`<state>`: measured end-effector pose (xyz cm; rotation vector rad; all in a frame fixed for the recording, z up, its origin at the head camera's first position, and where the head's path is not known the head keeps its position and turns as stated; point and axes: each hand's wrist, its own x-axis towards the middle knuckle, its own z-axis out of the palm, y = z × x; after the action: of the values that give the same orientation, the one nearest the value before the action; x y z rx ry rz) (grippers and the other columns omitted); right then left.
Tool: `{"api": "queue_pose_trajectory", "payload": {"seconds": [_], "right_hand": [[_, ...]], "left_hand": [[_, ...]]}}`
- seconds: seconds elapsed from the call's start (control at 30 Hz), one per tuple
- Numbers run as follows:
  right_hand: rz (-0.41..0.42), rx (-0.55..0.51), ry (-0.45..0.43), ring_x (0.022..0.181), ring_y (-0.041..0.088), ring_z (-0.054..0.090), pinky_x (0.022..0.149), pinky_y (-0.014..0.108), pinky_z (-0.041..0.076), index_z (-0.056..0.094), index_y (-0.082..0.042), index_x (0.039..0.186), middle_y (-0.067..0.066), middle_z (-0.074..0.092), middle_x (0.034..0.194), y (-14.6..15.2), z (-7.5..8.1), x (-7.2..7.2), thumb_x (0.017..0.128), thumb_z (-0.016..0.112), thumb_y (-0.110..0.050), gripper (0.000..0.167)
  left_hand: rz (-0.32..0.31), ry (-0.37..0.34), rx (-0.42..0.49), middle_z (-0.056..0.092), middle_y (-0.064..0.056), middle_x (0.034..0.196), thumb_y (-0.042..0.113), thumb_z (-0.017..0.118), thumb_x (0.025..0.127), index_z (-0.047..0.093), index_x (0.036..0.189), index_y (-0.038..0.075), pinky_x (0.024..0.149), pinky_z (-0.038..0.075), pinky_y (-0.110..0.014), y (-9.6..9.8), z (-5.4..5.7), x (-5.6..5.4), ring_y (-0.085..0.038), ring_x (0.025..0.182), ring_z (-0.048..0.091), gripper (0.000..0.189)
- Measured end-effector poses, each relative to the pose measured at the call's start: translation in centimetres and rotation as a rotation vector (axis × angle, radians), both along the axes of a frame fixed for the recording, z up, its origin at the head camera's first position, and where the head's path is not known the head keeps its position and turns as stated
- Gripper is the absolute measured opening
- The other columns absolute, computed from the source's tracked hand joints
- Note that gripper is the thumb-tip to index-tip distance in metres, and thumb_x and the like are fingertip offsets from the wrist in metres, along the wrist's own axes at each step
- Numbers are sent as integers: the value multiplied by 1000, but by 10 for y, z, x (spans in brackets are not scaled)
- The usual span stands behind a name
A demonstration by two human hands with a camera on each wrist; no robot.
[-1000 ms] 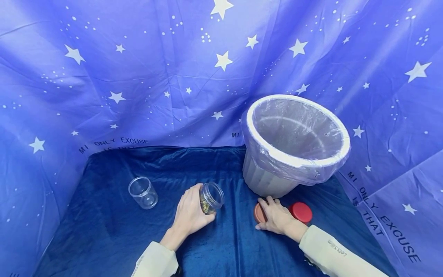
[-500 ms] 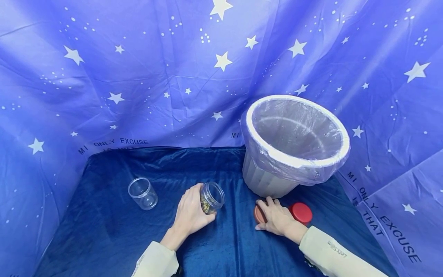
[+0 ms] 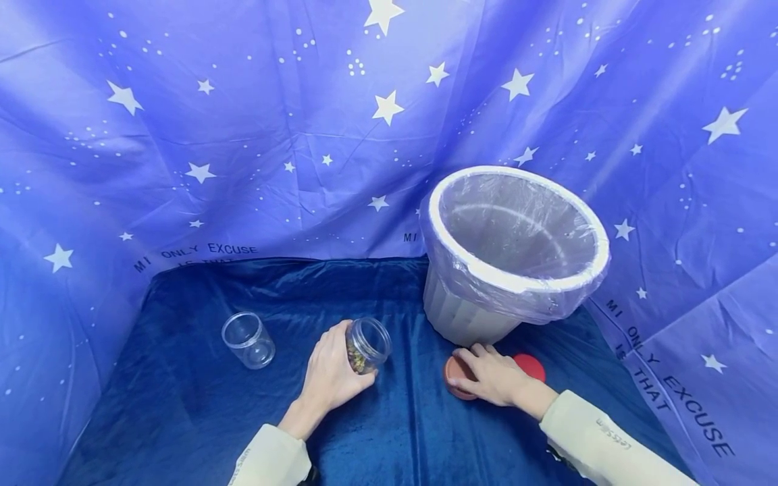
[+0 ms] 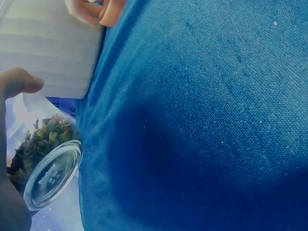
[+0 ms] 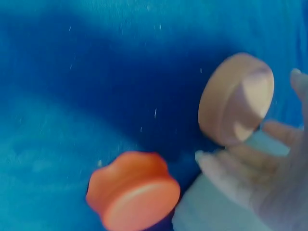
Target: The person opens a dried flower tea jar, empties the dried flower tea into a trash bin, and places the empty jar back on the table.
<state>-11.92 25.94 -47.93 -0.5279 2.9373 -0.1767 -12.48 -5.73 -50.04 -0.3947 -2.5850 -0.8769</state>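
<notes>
My left hand (image 3: 328, 374) grips a clear jar (image 3: 372, 341) from its left side, lidless and tilted, its mouth toward the bin. Dried leafy pieces (image 4: 41, 139), like tea, lie inside the jar, whose round base shows in the left wrist view. Over a brown-orange screw lid (image 3: 457, 370) lies my right hand (image 3: 501, 379). The right wrist view shows its fingers loosely extended beside that lid (image 5: 216, 98), the thumb apart from it. Partly behind the right wrist is a red lid (image 3: 531, 366), with a scalloped edge in the right wrist view.
A white ribbed bin (image 3: 464, 318) with a clear plastic liner stands behind the right hand. To the left, an uncapped clear jar (image 3: 246, 341) stands on the dark blue cloth (image 3: 182, 418). Star-printed purple-blue curtains (image 3: 292, 101) enclose the back and sides.
My right hand has shifted slightly, its thumb moving from the brown-orange lid's near edge to over it, and its wrist covers more of the red lid. The left hand keeps its hold.
</notes>
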Motion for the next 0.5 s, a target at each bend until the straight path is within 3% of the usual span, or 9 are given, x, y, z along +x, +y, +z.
{"api": "queue_pose_trajectory", "payload": {"seconds": [0.2, 0.5], "right_hand": [[-2, -33, -23, 109, 37, 61, 81, 55, 52, 61, -12, 122, 12, 63, 116, 14, 13, -4, 91, 60, -54, 52], [3, -93, -193, 104, 32, 65, 88, 51, 51, 66, -10, 115, 10, 70, 112, 36, 32, -13, 94, 55, -54, 50]], "left_hand": [[9, -59, 108, 64, -12, 116, 39, 88, 58, 50, 132, 7, 84, 54, -48, -1, 2, -1, -29, 103, 62, 89], [-7, -121, 250, 63, -10, 120, 38, 89, 59, 50, 133, 10, 88, 52, -50, -5, 3, -4, -27, 109, 62, 88]]}}
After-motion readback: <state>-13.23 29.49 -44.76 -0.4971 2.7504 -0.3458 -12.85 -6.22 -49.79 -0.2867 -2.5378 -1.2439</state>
